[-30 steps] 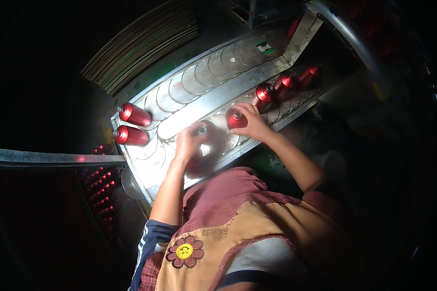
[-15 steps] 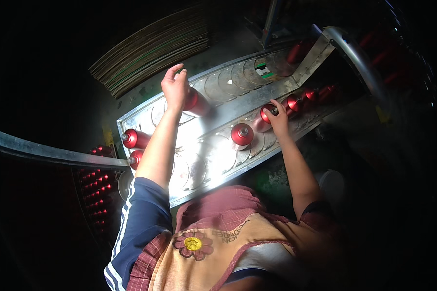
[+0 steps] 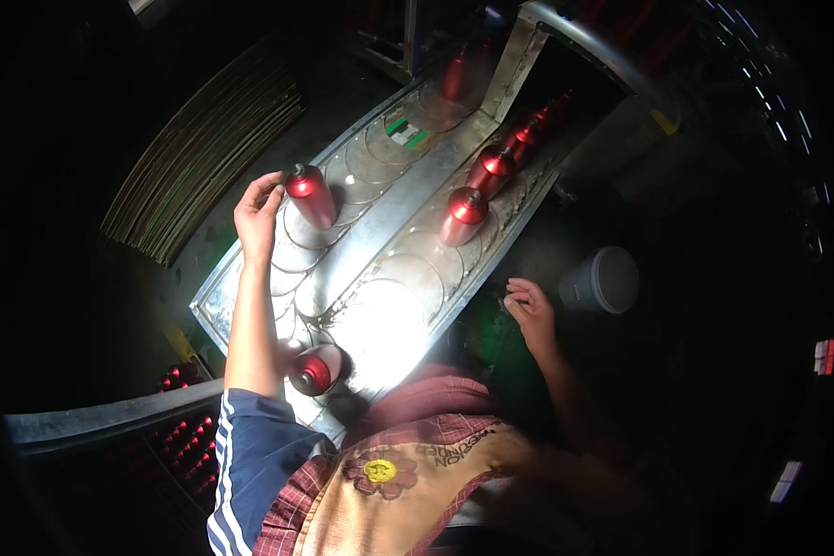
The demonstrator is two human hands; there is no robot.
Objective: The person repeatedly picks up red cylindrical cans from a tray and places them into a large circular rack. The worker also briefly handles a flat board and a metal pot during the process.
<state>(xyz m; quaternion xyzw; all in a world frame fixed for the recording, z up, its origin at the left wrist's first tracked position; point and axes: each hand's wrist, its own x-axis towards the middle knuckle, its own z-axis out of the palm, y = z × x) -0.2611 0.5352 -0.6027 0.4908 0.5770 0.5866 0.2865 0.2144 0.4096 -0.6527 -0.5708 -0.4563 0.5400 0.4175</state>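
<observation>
A red metal bottle (image 3: pixel 311 198) with a narrow neck stands on the far lane of the long metal conveyor (image 3: pixel 366 243). My left hand (image 3: pixel 258 215) is at its left side, loosely bent, fingertips beside the bottle; contact is hard to tell. Off the near edge of the conveyor, my right hand (image 3: pixel 531 310) is open and holds nothing. On the near lane a red bottle (image 3: pixel 463 217) stands in front of another red bottle (image 3: pixel 491 169), with more behind toward the dark opening. Close to my body, a red bottle (image 3: pixel 315 371) sits at the conveyor's left end.
Stacked flat sheets (image 3: pixel 204 144) lie beyond the conveyor. A curved metal rail (image 3: pixel 120 406) runs at left, above rows of red bottles (image 3: pixel 190 445). A pale bucket (image 3: pixel 602 280) is on the right. A metal frame (image 3: pixel 519 65) spans the conveyor's far end.
My right hand has let go of a near-lane bottle and pulled back off the conveyor. My left hand stays beside the far-lane bottle. The whole view has turned.
</observation>
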